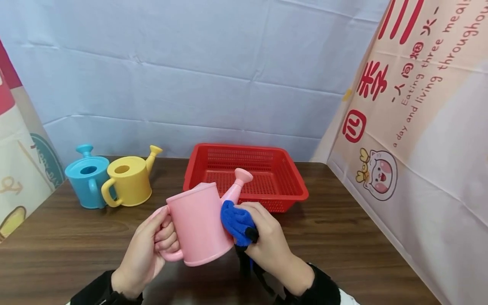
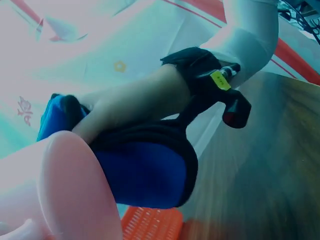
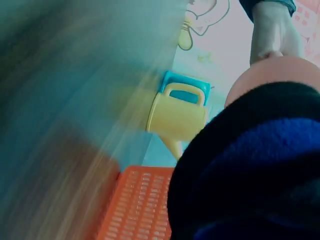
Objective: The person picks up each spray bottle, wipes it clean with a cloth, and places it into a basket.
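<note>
A pink watering can (image 1: 200,224) is held tilted above the table, its spout pointing up and to the right. My left hand (image 1: 146,250) grips it by the handle, fingers curled round. In my right hand (image 1: 268,237) is a bunched blue cloth with black edging (image 1: 237,222), pressed against the can's side just below the spout. The left wrist view shows the blue cloth (image 2: 145,175) hanging down beside the can's pink base (image 2: 75,190). Dark cloth (image 3: 250,165) fills much of the right wrist view and hides the right fingers.
Behind the can stands a red perforated basket (image 1: 297,188). A yellow watering can (image 1: 133,182) and a blue watering can (image 1: 84,190) stand close together at the table's back left. Printed cloth (image 1: 431,140) hangs on the right, and a pale sheet (image 1: 190,76) covers the back.
</note>
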